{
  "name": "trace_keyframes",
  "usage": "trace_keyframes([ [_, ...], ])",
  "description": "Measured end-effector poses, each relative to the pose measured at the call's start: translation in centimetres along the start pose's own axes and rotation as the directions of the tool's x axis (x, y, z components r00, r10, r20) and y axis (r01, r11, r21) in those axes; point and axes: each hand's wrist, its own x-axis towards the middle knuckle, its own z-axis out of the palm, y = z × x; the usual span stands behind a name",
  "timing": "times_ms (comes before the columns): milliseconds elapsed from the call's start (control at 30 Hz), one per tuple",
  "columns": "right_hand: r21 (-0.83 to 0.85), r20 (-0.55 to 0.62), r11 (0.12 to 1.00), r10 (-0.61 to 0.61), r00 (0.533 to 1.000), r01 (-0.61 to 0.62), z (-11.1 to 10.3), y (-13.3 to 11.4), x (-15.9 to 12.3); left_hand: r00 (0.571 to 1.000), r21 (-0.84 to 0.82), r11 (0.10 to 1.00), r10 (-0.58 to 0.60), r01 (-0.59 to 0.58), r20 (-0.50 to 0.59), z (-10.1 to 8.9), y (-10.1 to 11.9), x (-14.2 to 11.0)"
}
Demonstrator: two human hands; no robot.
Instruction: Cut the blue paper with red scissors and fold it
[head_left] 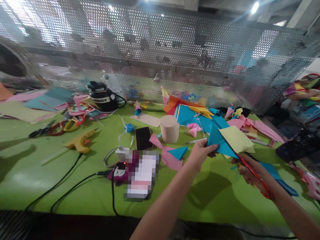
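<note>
My left hand (202, 152) pinches a piece of blue paper (219, 141), thumb on top, held above the green table. In my right hand (249, 170) is a pair of red-handled scissors (255, 175), the blades at the lower right edge of the blue paper. Whether the blades are apart cannot be made out. Just behind the paper is a pale yellow sheet (237, 138). A cut blue triangle (178, 153) rests on a pink paper piece (171, 160) to the left of my left wrist. More blue paper (271, 171) lies beyond my right forearm.
Across the green table (87, 194) are a beige cylinder (169, 129), a dark phone (143, 138), a lit phone (141, 175), a purple power strip (120, 171) with cords, a yellow glue gun (81, 142), a pink glue gun (309, 183) and a black jug (101, 98). A perforated metal screen (152, 59) stands behind.
</note>
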Motion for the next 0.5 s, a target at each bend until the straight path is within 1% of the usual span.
trace_keyframes([
  [100, 0.014, 0.020, 1.000, 0.028, 0.999, -0.029, -0.15, 0.18, 0.24, 1.000, -0.013, 1.000, -0.008, 0.008, 0.001, 0.08, 0.11, -0.13],
  [200, 0.027, 0.010, 0.999, 0.041, 0.999, -0.042, -0.16, 0.08, 0.24, 1.000, -0.006, 1.000, -0.030, 0.030, 0.009, 0.13, 0.32, -0.26],
  [333, 0.016, -0.017, 0.999, 0.031, 0.999, -0.030, -0.15, -0.14, 0.15, 0.998, 0.034, 0.998, -0.054, 0.054, 0.014, 0.08, 0.64, -0.32],
  [500, -0.014, -0.025, 1.000, 0.025, 0.999, -0.025, -0.24, 0.02, -0.05, 0.999, 0.078, 0.996, -0.038, 0.038, -0.009, -0.05, 0.94, -0.39],
])
